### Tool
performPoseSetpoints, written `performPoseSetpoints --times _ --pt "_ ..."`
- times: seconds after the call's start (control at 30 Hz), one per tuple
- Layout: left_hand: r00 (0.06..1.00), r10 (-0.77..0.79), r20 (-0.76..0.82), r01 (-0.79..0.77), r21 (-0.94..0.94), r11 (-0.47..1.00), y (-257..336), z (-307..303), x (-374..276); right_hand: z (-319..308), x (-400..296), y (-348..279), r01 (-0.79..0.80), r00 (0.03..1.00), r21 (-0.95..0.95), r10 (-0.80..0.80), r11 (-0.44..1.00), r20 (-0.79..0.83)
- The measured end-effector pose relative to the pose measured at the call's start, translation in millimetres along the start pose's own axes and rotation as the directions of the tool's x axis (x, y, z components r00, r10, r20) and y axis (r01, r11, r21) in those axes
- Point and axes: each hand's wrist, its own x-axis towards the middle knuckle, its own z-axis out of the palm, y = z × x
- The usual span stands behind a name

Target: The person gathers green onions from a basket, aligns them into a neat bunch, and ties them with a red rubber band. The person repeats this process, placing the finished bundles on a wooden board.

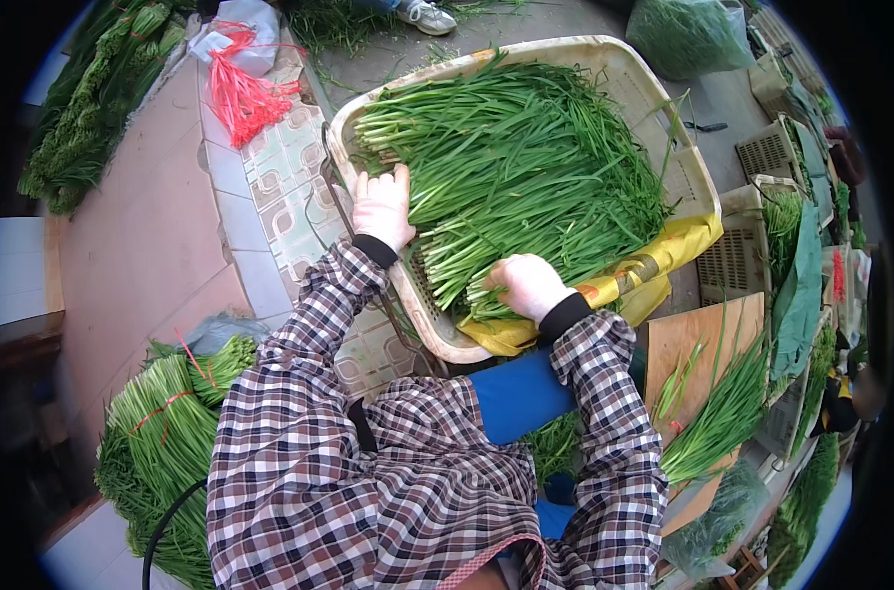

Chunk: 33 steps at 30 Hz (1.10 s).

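Before me stands a large cream plastic crate (671,173), its rim stained, heaped with loose green garlic chives (520,162). Their pale cut ends point left and their leaves spread right. My left hand (384,210), in a whitish glove, is at the crate's left side against the pale ends, its fingers somewhat apart. My right hand (526,287), gloved alike, rests with bent fingers on the nearest stems at the crate's near side. Its fingertips are partly hidden, so a grip on the stems cannot be made out. A yellow plastic sheet (657,243) drapes over the near right rim.
Tied chive bundles (163,398) lie at my left. Red plastic ties (244,103) hang near a tiled ledge (292,169). At right, a wooden board (701,332) carries loose chives (719,420). More crates (734,251) line the right side; a person's shoe (428,16) shows at the top.
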Motion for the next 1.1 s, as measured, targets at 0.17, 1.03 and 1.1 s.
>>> performPoseSetpoints --times 0.17,1.03,1.1 --pt "0.947 0.105 -0.304 -0.136 -0.081 0.987 18.5 -20.4 -34.1 19.2 10.6 5.3 0.093 0.993 -0.341 -0.112 0.935 -0.037" --pt "0.54 0.267 0.798 0.834 -0.467 -0.292 109.9 66.6 -72.2 11.5 -8.3 20.3 -0.012 1.0 -0.166 0.014 0.986 0.012" --pt "0.536 0.27 0.8 0.816 -0.41 -0.406 116.5 40.4 -67.1 1.1 -11.8 21.7 -0.022 1.0 -0.114 0.023 0.993 0.01"
